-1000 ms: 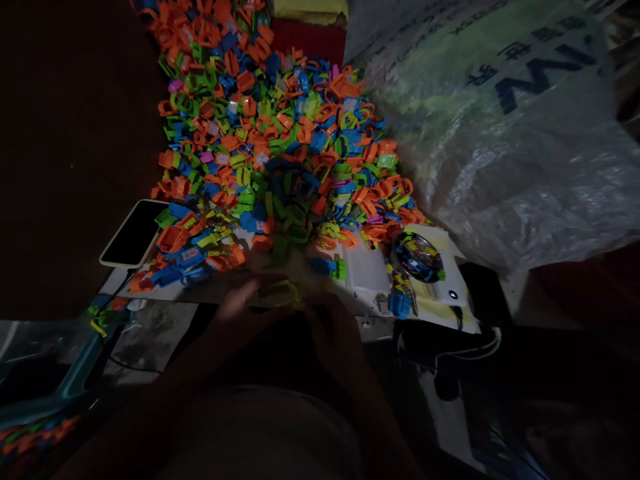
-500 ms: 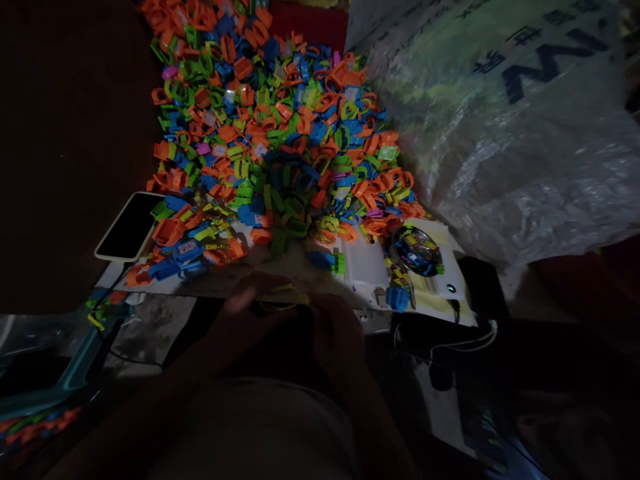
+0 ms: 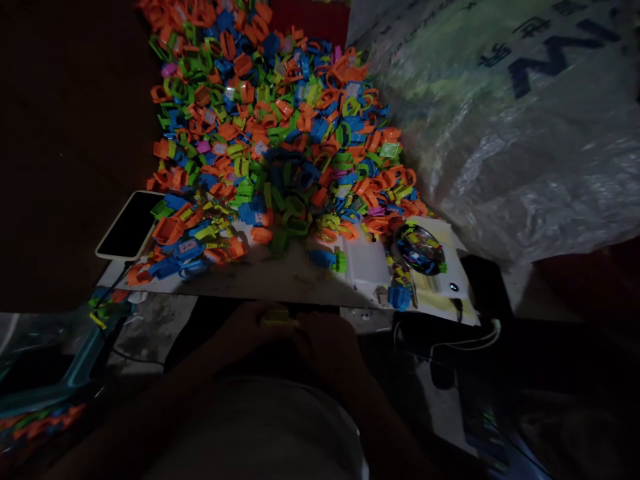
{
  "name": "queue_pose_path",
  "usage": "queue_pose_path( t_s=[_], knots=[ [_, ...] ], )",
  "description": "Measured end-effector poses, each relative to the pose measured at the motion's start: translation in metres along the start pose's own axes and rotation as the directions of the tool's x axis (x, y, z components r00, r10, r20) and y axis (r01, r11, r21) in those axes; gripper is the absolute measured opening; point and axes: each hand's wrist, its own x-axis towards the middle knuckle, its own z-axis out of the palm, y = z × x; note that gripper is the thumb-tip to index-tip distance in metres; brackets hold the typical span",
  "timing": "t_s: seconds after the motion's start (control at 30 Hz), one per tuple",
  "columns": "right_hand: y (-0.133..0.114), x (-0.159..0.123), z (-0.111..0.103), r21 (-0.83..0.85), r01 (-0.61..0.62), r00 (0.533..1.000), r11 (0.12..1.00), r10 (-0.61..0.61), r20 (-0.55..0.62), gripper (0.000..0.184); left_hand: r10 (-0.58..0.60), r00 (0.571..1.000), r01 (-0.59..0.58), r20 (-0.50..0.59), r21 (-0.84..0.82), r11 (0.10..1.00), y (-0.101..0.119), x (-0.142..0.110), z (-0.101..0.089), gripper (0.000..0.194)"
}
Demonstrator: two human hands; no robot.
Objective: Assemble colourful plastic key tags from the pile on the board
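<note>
Close to my body, just below the table's front edge, my left hand (image 3: 253,325) and my right hand (image 3: 327,337) are closed on a yellow plastic toy watch (image 3: 277,316). It lies between them, and much of it is hidden by fingers and shadow. On the table beyond is a big heap of toy watches (image 3: 240,130) in orange, blue, green and yellow. A blue piece (image 3: 321,258) with a green piece (image 3: 340,261) beside it lies between the heap and my hands.
A phone (image 3: 127,227) lies at the left of the table (image 3: 265,277). At right stand a metal bowl (image 3: 419,250) of small pieces, a white tray-like sheet (image 3: 367,260) and a white device (image 3: 453,285) with a cable. A large printed plastic bag (image 3: 500,153) fills the right side.
Both hands have drawn back from over the table edge toward my body, carrying the yellow toy watch. Its open loop showed earlier; now a flat yellow side shows. The view tilted slightly down.
</note>
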Motion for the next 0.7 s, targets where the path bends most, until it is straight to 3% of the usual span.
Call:
queue_pose_path(
  t_s=[0.13,0.2,0.27,0.33,0.4,0.47,0.5,0.53,0.6,0.7],
  knots=[
    [0.001,0.001,0.013,0.052,0.071,0.997,0.996,-0.07,-0.025,0.021,-0.003,1.0,0.003,-0.005,0.068,0.998,-0.009,-0.003,-0.002,0.04],
    [0.009,0.013,0.012,0.113,0.088,0.994,0.99,-0.08,-0.07,0.027,0.069,0.99,-0.054,-0.122,0.117,0.992,-0.007,-0.003,-0.011,0.04],
    [0.022,0.034,0.007,0.163,0.051,0.991,0.985,-0.029,-0.133,0.05,0.172,0.939,-0.117,-0.298,0.195,0.974,-0.002,0.0,-0.03,0.042],
    [0.038,0.059,0.001,0.156,-0.084,0.978,0.984,0.111,-0.176,0.049,0.316,0.83,-0.171,-0.461,0.329,0.929,0.007,0.005,-0.057,0.043],
    [0.05,0.083,-0.002,0.073,-0.197,0.959,0.978,0.208,-0.193,0.037,0.472,0.649,-0.165,-0.596,0.496,0.852,0.016,0.011,-0.089,0.046],
    [0.056,0.102,0.0,-0.02,-0.216,0.965,0.976,0.211,-0.155,0.03,0.554,0.465,-0.048,-0.69,0.606,0.794,0.023,0.017,-0.118,0.052],
    [0.057,0.109,0.003,-0.055,-0.203,0.973,0.978,0.195,-0.122,0.028,0.569,0.418,0.022,-0.708,0.634,0.773,0.024,0.02,-0.13,0.054],
    [0.057,0.115,0.006,-0.077,-0.18,0.981,0.981,0.173,-0.087,0.026,0.57,0.4,0.093,-0.718,0.65,0.754,0.025,0.022,-0.138,0.057],
    [0.056,0.122,0.012,-0.091,-0.147,0.988,0.985,0.143,-0.053,0.024,0.558,0.404,0.211,-0.725,0.667,0.714,0.026,0.024,-0.143,0.063],
    [0.057,0.124,0.017,-0.027,-0.144,0.985,0.989,0.141,-0.1,0.021,0.609,0.439,0.239,-0.661,0.739,0.63,0.025,0.027,-0.123,0.066]
  ],
)
